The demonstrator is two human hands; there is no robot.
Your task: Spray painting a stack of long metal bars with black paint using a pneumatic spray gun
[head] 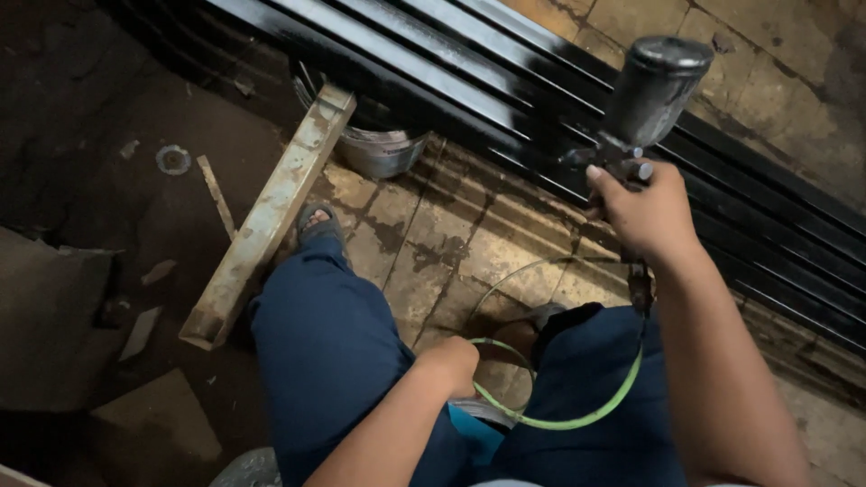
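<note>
A: Spray gun (642, 108) in head view, where?
B: Right hand (648, 216) was wrapped round its grip, over black metal bars (469, 81). Top-heavy cup, rigid; take the handle.
A: Left hand (451, 363)?
B: Closed on green air hose (577, 419), springy, light.

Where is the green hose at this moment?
In the head view, the green hose loops low between the knees, from the left hand to the spray gun.

Dull grey metal spray gun with cup (651, 95), glossy wet-black metal bars (505, 81), smooth green plastic hose (577, 417), rough stained stone floor (451, 243), paint-crusted wooden beam (271, 212)
</note>
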